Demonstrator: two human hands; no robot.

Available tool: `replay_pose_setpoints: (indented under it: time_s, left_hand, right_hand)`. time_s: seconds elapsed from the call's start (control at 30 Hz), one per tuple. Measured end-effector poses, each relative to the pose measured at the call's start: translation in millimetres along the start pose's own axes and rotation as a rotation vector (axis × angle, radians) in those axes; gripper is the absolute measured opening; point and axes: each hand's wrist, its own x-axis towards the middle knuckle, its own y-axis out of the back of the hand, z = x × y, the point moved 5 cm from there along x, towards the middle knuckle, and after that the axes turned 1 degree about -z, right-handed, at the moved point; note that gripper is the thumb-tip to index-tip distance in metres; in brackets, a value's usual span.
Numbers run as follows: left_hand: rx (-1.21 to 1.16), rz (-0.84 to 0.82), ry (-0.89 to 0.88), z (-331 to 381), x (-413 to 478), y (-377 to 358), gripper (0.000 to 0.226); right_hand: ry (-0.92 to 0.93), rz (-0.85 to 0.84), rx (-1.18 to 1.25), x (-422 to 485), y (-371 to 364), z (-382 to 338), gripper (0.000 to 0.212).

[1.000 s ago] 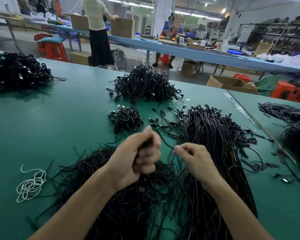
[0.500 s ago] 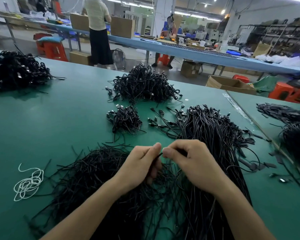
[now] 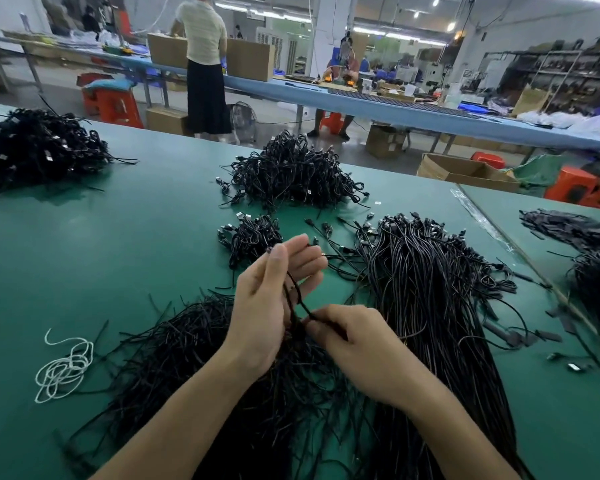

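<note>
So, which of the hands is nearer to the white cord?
Left. The left hand, holding a black cable, is right of the white cord, apart from it; the right hand, pinching that cable, is farther right.

1. The right hand [image 3: 357, 344] shows only its back. Its fingertips curl under out of sight, and the cable [image 3: 296, 295] vanishes between them.
2. The cable's top end, at the thumb tip of the left hand [image 3: 274, 299], is too small to tell what plug it has.
3. Both forearms [image 3: 194, 420] are cut off by the bottom edge.
4. The ties [image 3: 174, 348] beneath both hands are partly covered by the wrists and run off the bottom edge.
5. The bundle [image 3: 430, 299] just right of the right hand also runs off the bottom.
6. Far left of the left hand, a pile [image 3: 35, 150] is cut by the left edge. Far right of the right hand, heaps [image 3: 596, 282] are cut by the right edge.
7. Bits [image 3: 575, 367] right of the right hand are too small to identify.
</note>
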Motion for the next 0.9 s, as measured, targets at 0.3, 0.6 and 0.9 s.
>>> replay_pose_setpoints:
  time_s: [0.3,0.6,0.9]
  left_hand:
    - [0.778,-0.28,0.262,-16.7,-13.8,-2.3,0.049]
    - [-0.505,-0.317,0.492,8.6,-12.6,-12.6,0.042]
    - [0.839,-0.106,-0.21,1.3,-1.0,2.1,0.043]
  right_hand:
    - [0.065,0.187,-0.174,-3.4,39.9,-11.5,0.019]
    - [-0.032,0.364,0.218,0.8,12.2,13.0,0.047]
    - [0.135,0.076,-0.215,-6.8,4.8,-13.1,0.018]
